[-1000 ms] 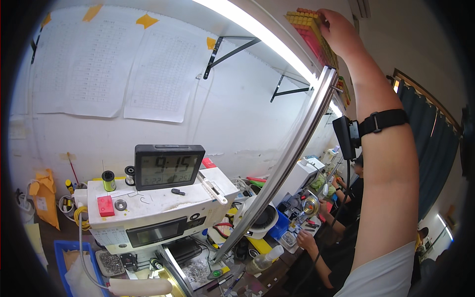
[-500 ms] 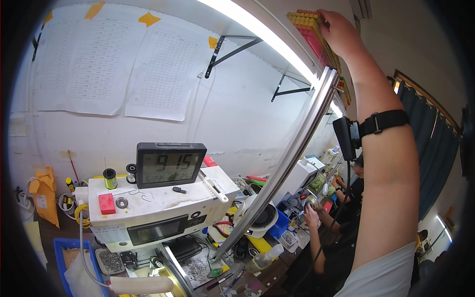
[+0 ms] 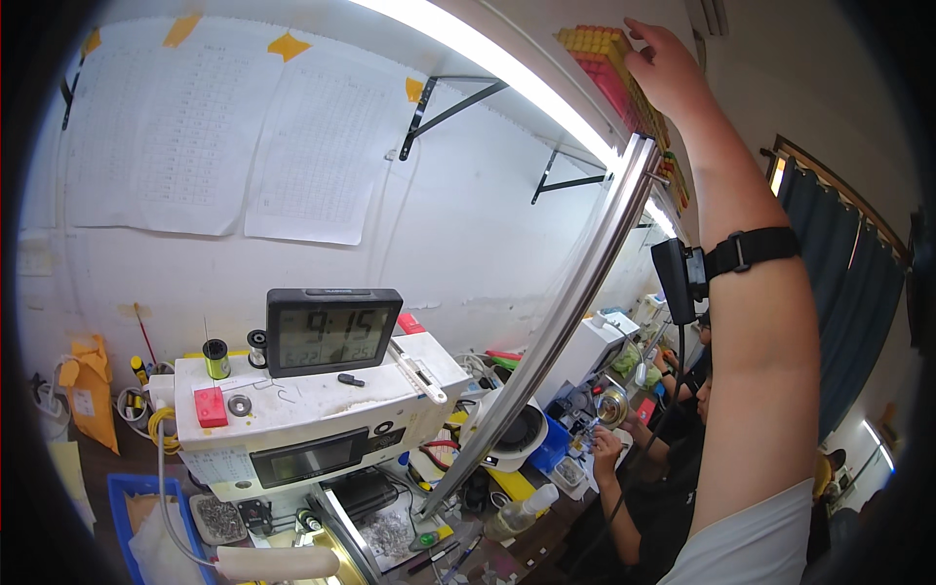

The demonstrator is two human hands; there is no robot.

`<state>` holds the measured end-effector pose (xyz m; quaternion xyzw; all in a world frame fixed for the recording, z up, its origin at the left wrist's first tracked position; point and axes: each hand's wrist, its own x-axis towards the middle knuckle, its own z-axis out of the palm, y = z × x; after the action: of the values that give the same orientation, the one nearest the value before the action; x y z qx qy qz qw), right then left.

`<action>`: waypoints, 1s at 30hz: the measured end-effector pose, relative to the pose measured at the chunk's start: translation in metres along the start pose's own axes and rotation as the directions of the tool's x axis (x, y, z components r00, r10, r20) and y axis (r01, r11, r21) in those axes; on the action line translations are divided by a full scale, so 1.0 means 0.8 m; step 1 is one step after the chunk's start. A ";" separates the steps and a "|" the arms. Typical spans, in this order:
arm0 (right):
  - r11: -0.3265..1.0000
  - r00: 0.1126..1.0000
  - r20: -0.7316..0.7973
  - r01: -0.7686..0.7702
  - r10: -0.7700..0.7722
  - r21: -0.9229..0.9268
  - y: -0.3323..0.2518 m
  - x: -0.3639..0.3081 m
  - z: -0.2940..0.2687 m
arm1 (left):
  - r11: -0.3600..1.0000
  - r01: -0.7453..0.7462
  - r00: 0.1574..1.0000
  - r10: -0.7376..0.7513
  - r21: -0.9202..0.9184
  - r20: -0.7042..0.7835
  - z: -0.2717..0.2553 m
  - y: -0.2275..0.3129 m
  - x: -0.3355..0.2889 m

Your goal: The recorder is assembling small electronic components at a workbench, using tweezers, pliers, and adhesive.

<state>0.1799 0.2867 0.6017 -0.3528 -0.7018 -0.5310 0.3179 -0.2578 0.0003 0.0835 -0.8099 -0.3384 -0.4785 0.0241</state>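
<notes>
My right hand is raised overhead at a high shelf and is closed on the end of a stack of yellow and red plastic trays; the thumb lies across the top. The fingers behind the stack are hidden. A black strap holds a small black device on that forearm. My left hand is not in view.
A long metal bar leans diagonally from the bench up to the shelf. Below stands a white machine with a digital clock, thread spools and a red block. A blue bin sits lower left. A co-worker's hands work at the right bench.
My right hand stays on the tray stack with hardly any shift. The co-worker's hands at the right bench have moved a little.
</notes>
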 end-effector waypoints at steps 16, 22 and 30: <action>0.998 0.994 -0.091 -0.061 0.063 0.024 -0.009 -0.008 -0.003 | 1.000 -0.005 1.000 0.005 0.001 0.014 -0.001 0.004 0.000; 0.993 0.981 -0.159 -0.115 0.113 0.000 0.002 -0.035 -0.040 | 1.000 -0.002 1.000 0.001 0.017 0.014 -0.007 0.011 0.002; 0.959 0.956 -0.109 -0.260 0.272 0.114 -0.010 -0.098 -0.100 | 0.998 -0.051 0.999 0.052 0.038 -0.016 -0.019 0.030 -0.005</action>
<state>0.2220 0.1954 0.5521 -0.3945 -0.6523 -0.4690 0.4460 -0.2572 -0.0257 0.0955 -0.8136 -0.3260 -0.4782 0.0547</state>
